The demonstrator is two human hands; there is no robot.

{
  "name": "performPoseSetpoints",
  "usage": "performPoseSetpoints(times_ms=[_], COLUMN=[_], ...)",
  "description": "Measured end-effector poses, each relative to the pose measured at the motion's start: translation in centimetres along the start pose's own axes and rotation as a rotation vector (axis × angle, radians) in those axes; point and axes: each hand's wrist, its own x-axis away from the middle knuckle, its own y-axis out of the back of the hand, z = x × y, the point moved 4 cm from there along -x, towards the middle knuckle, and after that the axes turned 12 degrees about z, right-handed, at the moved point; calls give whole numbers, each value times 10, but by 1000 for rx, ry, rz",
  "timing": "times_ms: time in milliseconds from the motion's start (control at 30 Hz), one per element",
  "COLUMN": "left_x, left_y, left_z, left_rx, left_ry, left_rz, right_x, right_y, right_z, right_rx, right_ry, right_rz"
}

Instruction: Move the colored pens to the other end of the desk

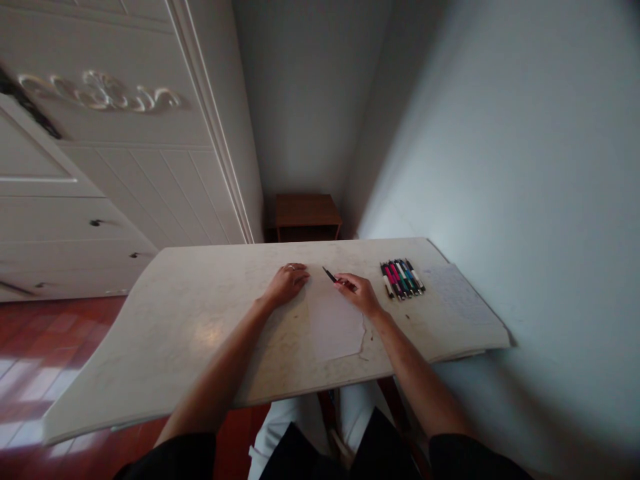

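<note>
Between the fingers of my right hand (356, 290) is a dark pen (329, 274), its end pointing up and left above the paper. Beneath that hand lies a white sheet of paper (335, 330) with an uneven right edge. My left hand (287, 283), with a ring on one finger, rests on the tabletop by the upper left of the sheet, its fingers laid loosely on the surface and nothing seen in them. To the right of my right hand, several pens (402, 279) with white, pink, teal and dark barrels lie side by side in a row.
The pale, stained table (200, 300) stands against the right wall. A paper with faint handwriting (457, 293) lies near its right edge. Beyond the far edge is a small brown wooden table (307, 210). A white cabinet (150, 180) rises at the left.
</note>
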Motion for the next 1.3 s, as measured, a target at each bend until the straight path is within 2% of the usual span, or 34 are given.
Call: performPoseSetpoints(times_ms=[233, 400, 533, 667, 767, 833, 933, 1033, 1100, 1200, 1300], left_x=[-1, -2, -2, -2, -3, -3, -4, -6, -6, -6, -6], left_y=[2, 1, 2, 3, 3, 3, 1, 0, 0, -1, -1], left_z=[-1, 3, 6, 5, 5, 7, 10, 13, 15, 16, 15], left_rx=[6, 24, 58, 88, 100, 105, 121, 134, 139, 146, 170], left_ry=[9, 20, 38, 38, 41, 46, 46, 49, 56, 74, 104], left_rz=[6, 18, 14, 7, 1, -1, -9, -13, -10, 5, 5], right_x=[-2, 1, 19, 47, 67, 77, 85, 86, 83, 74, 66], right_y=[2, 10, 16, 26, 47, 69, 116, 160, 181, 195, 195], right_z=[-2, -9, -15, -18, -28, -40, -61, -82, -92, -102, -107], right_rx=[14, -146, -295, -318, -278, -211, 13, 350, 410, 478, 522], right_ry=[44, -23, -126, -162, -202, -241, -344, -549, -601, -634, -645], right_rz=[-50, -128, -207, -253, -294, -306, -377, -363, -369, -346, -292])
